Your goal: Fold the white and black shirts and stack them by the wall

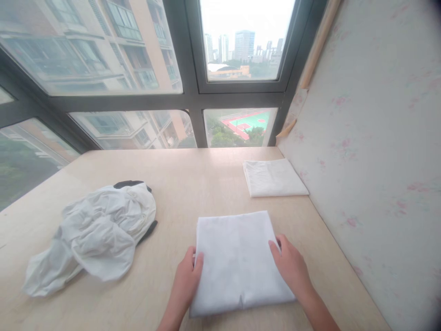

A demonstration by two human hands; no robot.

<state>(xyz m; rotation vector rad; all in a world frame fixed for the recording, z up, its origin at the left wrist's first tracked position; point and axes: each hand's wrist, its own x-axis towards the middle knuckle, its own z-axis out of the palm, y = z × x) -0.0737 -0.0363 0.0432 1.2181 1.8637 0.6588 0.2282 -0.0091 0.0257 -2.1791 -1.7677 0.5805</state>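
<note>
A white cloth folded into a neat rectangle (237, 262) lies in front of me, close to the near edge of the view. My left hand (189, 271) grips its left edge, thumb on top and fingers curled round the side. On the opposite edge, my right hand (291, 259) holds the cloth the same way, its thumb over the top. The fingertips under the cloth are hidden. A small crease shows at the middle of its near edge.
A crumpled heap of white cloth (103, 225) with dark pieces under it lies at left. Another folded white cloth (275, 178) sits at the back right beside the flowered wall (372, 138). Dark-framed windows (196, 99) stand behind the pale wooden surface (182, 184).
</note>
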